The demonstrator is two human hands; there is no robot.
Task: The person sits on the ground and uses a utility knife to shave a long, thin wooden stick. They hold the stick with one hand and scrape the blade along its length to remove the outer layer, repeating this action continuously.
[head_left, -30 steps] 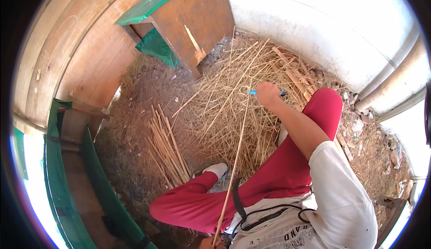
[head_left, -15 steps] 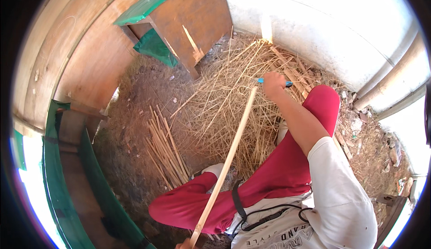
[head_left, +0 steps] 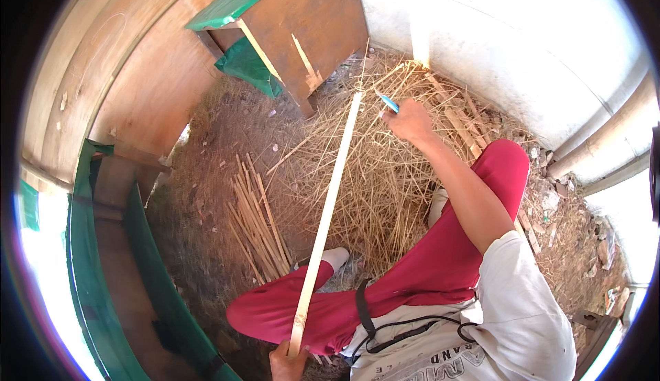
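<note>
A long pale bamboo strip (head_left: 328, 213) slants up and away across my lap, over my left leg. Its lower end is in my left hand (head_left: 289, 362), whose fingers are closed round it near the lower edge of the picture. My right hand (head_left: 410, 121) is closed on a small blue-handled knife (head_left: 390, 103), its thin blade pointing toward the strip's far tip with a small gap between them. Beneath both spreads a heap of thin shavings (head_left: 385, 182).
A bundle of cut strips (head_left: 258, 226) lies on the dirt left of the shavings. Farther off stands a wooden cabinet (head_left: 309, 27) with a green-covered top. A green-edged wooden trough (head_left: 113, 264) runs along my left. Bamboo poles (head_left: 605, 127) lean by the white wall at right.
My right hand has turned and shifted slightly left, so the knife's blade now shows. The strip's far end has swung left and away; my left hand has come farther into view.
</note>
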